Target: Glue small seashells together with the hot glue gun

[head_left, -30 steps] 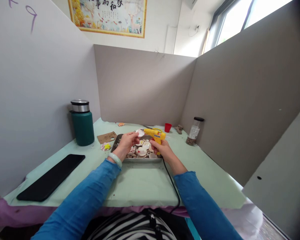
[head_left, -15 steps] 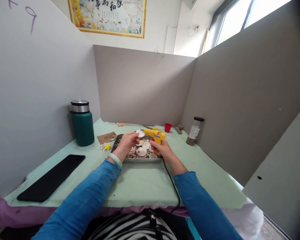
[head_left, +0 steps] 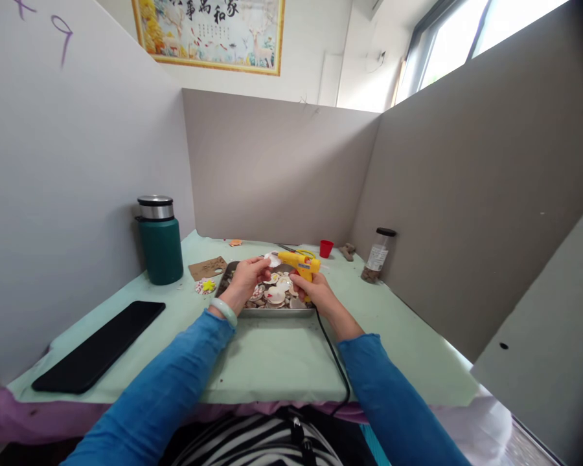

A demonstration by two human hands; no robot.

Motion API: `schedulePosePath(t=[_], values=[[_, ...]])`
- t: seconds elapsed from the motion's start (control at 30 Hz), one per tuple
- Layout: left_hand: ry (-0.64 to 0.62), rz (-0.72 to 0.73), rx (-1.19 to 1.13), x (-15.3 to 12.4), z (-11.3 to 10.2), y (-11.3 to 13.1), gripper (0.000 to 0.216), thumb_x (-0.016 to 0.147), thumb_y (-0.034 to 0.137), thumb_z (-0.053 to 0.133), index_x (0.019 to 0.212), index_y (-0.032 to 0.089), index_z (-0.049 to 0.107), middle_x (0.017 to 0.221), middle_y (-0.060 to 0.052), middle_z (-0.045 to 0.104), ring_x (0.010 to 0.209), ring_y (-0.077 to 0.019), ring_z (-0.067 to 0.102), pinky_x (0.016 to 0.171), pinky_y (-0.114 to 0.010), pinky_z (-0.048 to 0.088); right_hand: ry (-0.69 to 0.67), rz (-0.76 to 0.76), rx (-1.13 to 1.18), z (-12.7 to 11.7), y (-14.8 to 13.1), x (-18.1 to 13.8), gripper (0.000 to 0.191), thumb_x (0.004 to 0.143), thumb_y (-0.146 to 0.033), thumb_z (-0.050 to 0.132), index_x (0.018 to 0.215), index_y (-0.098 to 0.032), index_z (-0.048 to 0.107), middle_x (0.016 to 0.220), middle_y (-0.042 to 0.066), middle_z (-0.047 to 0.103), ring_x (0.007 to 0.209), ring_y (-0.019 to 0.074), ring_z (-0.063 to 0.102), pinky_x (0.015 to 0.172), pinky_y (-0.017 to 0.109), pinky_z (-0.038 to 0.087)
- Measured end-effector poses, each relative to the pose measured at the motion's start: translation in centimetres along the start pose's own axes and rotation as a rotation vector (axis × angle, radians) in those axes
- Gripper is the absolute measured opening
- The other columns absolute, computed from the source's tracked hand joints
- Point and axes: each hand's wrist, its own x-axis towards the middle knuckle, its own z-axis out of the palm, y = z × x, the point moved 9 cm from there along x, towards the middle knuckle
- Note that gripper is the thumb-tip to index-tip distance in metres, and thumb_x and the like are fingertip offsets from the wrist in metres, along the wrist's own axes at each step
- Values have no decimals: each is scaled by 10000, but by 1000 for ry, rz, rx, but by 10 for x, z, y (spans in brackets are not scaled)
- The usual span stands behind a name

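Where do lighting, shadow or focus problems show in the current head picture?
Head view: the window is blown out, upper right; head view: soft shadow falls on the back partition and beside the green bottle; head view: the picture's right edge darkens near the top; head view: the white piece in the left hand is small and pale, its detail unreadable.
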Motion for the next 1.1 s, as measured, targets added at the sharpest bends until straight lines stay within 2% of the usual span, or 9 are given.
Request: schedulePosePath(t=[0.3,0.47,0.7,0.9,1.1], values=[[-9,23,25,2,-1,-1,283,591,258,770,757,78,627,562,0,570,458,-74,511,496,-223,447,70,25,58,-5,4,1,348,640,-467,706,773,-166,594,504,-47,526,366,60,400,363,203,324],[74,-12,26,0,-7,-1,240,593,229,741,726,80,608,562,-6,574,446,-76,512,491,-224,442,84,14,61,-8,3,1,366,639,-476,705,788,-159,601,513,-45,527,370,57,413,370,197,335],[98,-10,29,-1,-7,2,191,603,219,698,691,95,583,555,4,557,430,-82,504,464,-228,421,-24,33,39,0,1,-1,338,656,-463,706,797,-172,606,508,-47,526,375,65,409,377,210,337],[90,14,4,3,-11,1,207,621,252,681,727,97,596,534,17,527,415,-79,480,437,-220,392,-53,16,25,2,1,-1,334,671,-454,700,817,-168,606,519,-46,528,380,67,416,379,211,349],[32,1,27,3,-7,0,207,619,258,687,708,97,591,517,20,506,422,-82,468,437,-225,398,-35,2,27,1,1,0,345,668,-456,697,826,-164,603,514,-47,526,374,67,411,371,209,348]])
